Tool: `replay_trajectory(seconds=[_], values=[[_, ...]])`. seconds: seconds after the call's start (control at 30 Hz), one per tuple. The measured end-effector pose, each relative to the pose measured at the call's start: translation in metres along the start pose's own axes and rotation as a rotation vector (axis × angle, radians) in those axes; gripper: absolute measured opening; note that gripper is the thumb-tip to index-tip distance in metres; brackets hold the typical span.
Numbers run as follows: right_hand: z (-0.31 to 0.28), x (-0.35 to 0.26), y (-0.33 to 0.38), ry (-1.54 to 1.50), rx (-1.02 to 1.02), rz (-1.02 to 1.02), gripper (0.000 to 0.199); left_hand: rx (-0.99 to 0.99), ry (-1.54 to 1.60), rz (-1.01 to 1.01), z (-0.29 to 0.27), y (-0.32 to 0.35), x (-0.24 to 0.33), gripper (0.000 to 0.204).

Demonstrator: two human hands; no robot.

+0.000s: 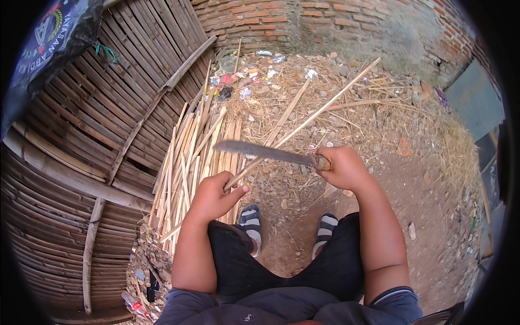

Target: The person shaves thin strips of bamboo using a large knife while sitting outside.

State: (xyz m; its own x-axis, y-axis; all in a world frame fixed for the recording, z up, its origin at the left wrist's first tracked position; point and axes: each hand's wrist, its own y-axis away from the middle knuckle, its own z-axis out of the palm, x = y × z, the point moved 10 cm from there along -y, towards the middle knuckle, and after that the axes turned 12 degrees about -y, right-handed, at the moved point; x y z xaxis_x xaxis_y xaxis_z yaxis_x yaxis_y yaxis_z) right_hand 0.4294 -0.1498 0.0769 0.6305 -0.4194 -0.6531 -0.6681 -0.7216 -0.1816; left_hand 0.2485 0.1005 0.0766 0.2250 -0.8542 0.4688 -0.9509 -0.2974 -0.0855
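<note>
In the head view, my left hand (210, 199) is curling round the near end of a strip (325, 106), thumb lying out, at eight o'clock; the strip is pointing towards half past one. My right hand (345, 169), at three, is wrapping firmly round the handle of a knife (265, 151), whose blade is crossing over the strip (I cannot tell if they are touching). For good control, I should be angling the edge away from my left fingers and steadying the strip. At half past seven a bottle (134, 304) is lying, contents unclear.
</note>
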Motion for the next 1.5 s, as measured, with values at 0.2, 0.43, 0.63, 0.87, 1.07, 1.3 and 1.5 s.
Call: replay_trajectory(seconds=[0.2, 0.43, 0.63, 0.87, 1.07, 1.3, 1.5], values=[[-0.03, 0.046, 0.001, -0.143, 0.102, 0.158, 0.033, 0.009, 0.012, -0.019, -0.007, 0.003, 0.004, 0.038], [-0.046, 0.049, 0.005, -0.24, 0.268, 0.197, 0.033, 0.018, 0.041, -0.01, -0.005, 0.0, 0.001, 0.038], [0.002, -0.013, 0.002, -0.02, -0.029, -0.079, 0.029, 0.001, 0.035, -0.008, -0.002, 0.001, 0.003, 0.037], [-0.044, 0.051, 0.003, -0.169, 0.219, 0.215, 0.03, -0.013, 0.024, -0.055, -0.004, 0.0, -0.002, 0.035], [-0.044, 0.048, 0.004, -0.225, 0.287, 0.173, 0.033, 0.013, 0.055, -0.022, -0.002, -0.002, -0.002, 0.033], [0.012, -0.022, 0.001, 0.061, -0.032, -0.032, 0.022, -0.01, 0.031, -0.028, 0.003, -0.001, -0.001, 0.034], [-0.018, 0.032, -0.003, -0.127, 0.094, 0.153, 0.03, -0.042, 0.005, -0.029, 0.001, 0.001, 0.006, 0.038]])
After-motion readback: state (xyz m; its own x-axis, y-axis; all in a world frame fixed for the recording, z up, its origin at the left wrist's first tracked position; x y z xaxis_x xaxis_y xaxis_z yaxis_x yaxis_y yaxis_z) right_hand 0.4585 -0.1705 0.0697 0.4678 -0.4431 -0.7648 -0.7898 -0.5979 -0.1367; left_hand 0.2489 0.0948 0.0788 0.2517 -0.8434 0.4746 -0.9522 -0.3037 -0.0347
